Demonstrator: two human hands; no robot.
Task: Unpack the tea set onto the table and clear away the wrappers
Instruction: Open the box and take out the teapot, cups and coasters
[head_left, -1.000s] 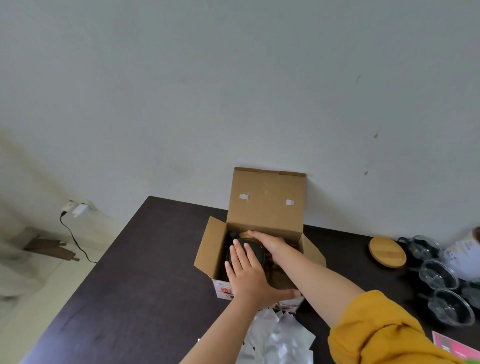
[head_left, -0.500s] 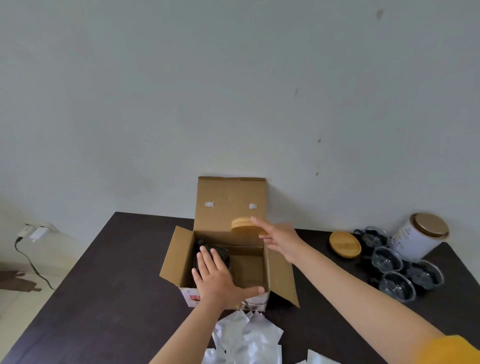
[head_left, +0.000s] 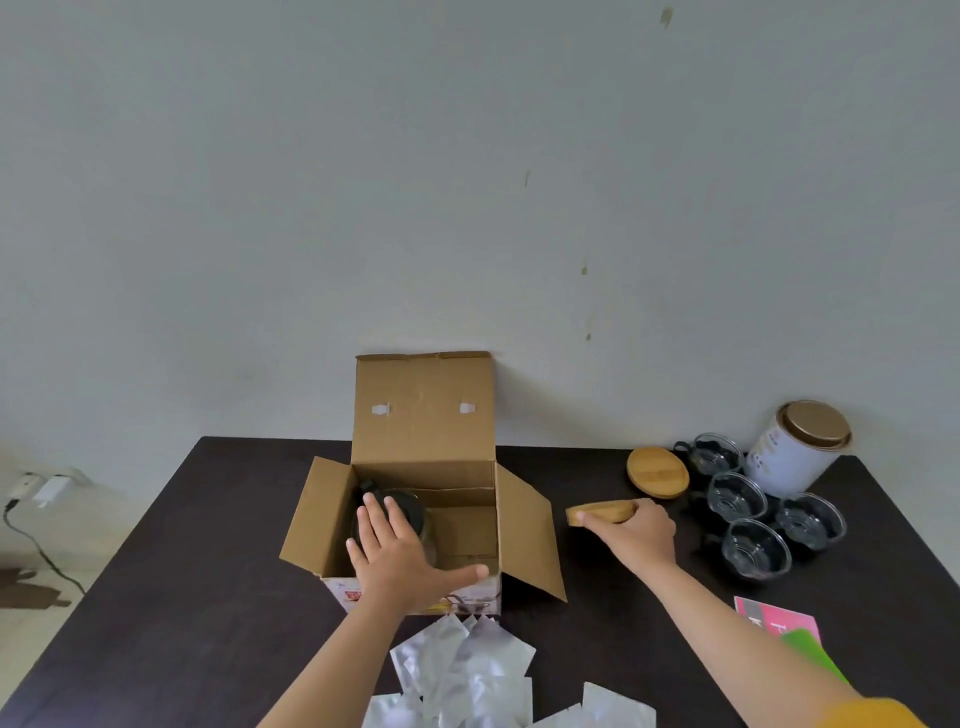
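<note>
An open cardboard box stands on the dark table, its lid flap upright against the wall. Inside at the left lies a dark glass teapot. My left hand rests flat over the box's front wall and the teapot, fingers spread. My right hand holds a round wooden coaster low over the table, right of the box. Another wooden coaster lies beyond it. Several glass cups with dark handles sit at the right. Silvery plastic wrappers lie in front of the box.
A white tin with a gold lid stands at the back right against the wall. A pink and green booklet lies near the right front. A charger and cable hang at the wall, left of the table.
My right hand lifted the wooden coaster out of the box and carried it right, down toward the table near the other coaster. My left hand stayed on the box.
</note>
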